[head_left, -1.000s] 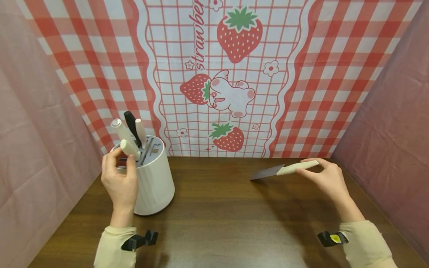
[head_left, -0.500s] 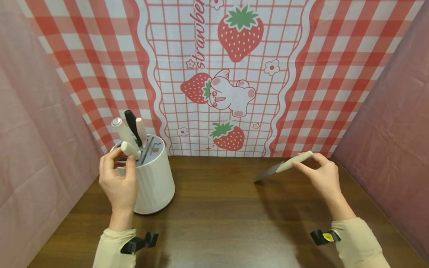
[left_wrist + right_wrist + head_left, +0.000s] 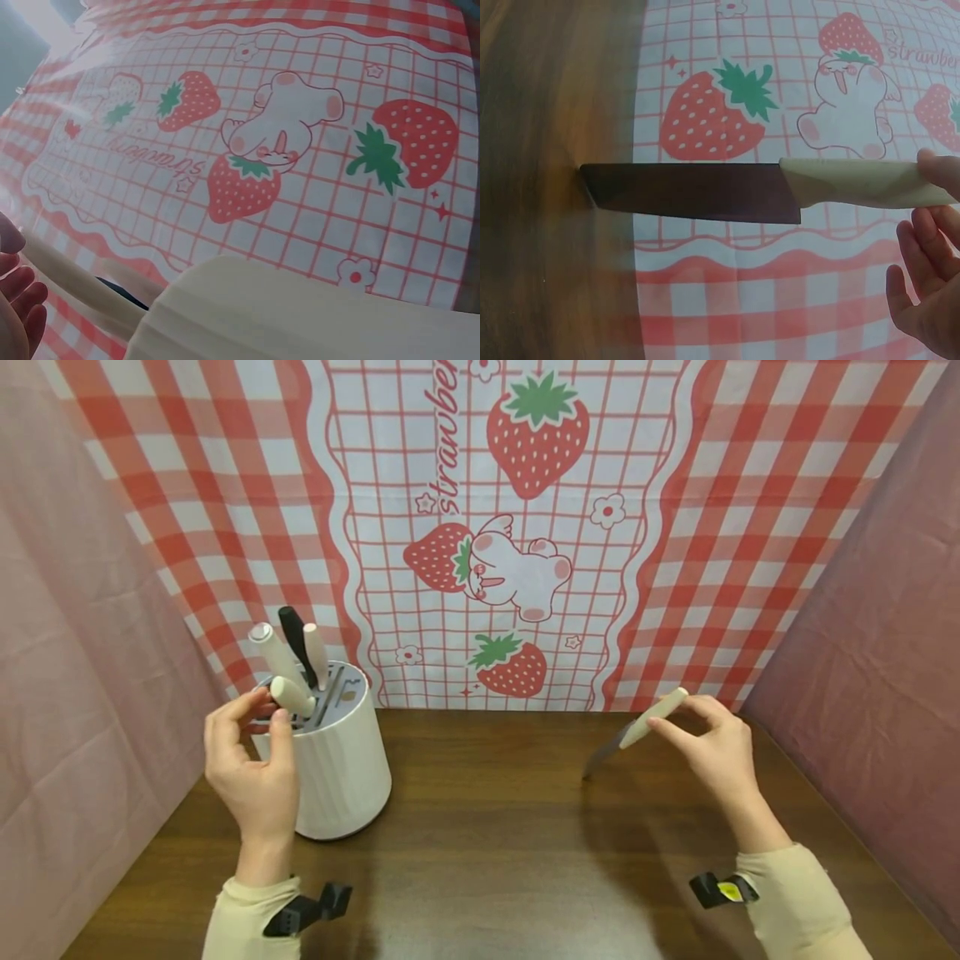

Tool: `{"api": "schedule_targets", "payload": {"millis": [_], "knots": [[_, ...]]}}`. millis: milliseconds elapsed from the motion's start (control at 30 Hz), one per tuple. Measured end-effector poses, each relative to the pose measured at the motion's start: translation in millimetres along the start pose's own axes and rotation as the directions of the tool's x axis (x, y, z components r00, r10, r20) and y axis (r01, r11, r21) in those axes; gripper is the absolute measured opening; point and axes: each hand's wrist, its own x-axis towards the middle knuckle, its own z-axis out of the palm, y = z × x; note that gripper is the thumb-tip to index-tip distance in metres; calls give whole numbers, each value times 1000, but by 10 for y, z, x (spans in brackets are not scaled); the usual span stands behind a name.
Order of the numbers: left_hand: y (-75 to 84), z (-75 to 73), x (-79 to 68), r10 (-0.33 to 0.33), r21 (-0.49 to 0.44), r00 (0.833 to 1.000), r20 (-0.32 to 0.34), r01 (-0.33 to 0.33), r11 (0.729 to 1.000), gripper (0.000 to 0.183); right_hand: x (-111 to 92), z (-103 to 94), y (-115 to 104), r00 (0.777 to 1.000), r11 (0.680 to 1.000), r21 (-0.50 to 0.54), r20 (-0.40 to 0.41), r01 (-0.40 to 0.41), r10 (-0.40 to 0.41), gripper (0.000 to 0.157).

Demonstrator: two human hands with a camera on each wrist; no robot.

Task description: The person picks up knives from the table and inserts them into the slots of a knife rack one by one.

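My right hand (image 3: 716,752) pinches the cream handle of a kitchen knife (image 3: 697,191) between thumb and fingers. The dark blade slants down to the left, its tip close over the wooden table. At the left stands a white, round knife block (image 3: 341,777) with a grey slotted top. A short cream knife handle (image 3: 291,696) sticks out of it, leaning toward my left hand (image 3: 251,768). That hand's thumb and fingers are spread around the handle's end, with a gap between them. In the left wrist view, the fingertips (image 3: 30,296) show beside the cream handle.
Behind the short handle, the block also bears a thicker white handle (image 3: 272,647), a black handle (image 3: 295,639) and a pale pink handle (image 3: 315,652). A red-and-white strawberry cloth (image 3: 510,568) hangs along the back edge of the table (image 3: 480,852). Pink cloth covers both sides.
My right hand has moved left and tilted the knife more upright, handle end up. The left hand has loosened from the short handle and drawn slightly to the left.
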Motion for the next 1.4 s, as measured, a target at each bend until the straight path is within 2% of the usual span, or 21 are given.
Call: {"api": "schedule_targets", "payload": {"millis": [267, 400, 533, 733, 1000, 1233, 1400], "knots": [[115, 2, 16, 60, 7, 998, -31, -60, 998, 19, 38, 12, -86, 999, 997, 62, 2, 45, -45, 28], [161, 11, 14, 97, 7, 994, -40, -97, 995, 19, 32, -9, -279, 997, 990, 119, 13, 73, -75, 29], [132, 23, 3, 121, -7, 992, -40, -122, 993, 20, 3, -43, -518, 994, 981, 166, 25, 98, -103, 29], [68, 59, -33, 175, 14, 984, -32, -174, 985, 20, -9, -41, -621, 990, 972, 202, 46, 121, -133, 31], [135, 135, -115, 227, -6, 974, 28, -226, 974, 20, -27, 9, -700, 991, 955, 275, 47, 109, -127, 31], [19, 182, -202, 255, -14, 964, 80, -255, 967, 21, -41, 70, -680, 994, 934, 348, 44, 80, -102, 32], [-30, 234, -298, 289, -32, 948, 138, -287, 957, 21, -21, 120, -599, 990, 912, 395, 43, 106, -134, 34]]}}
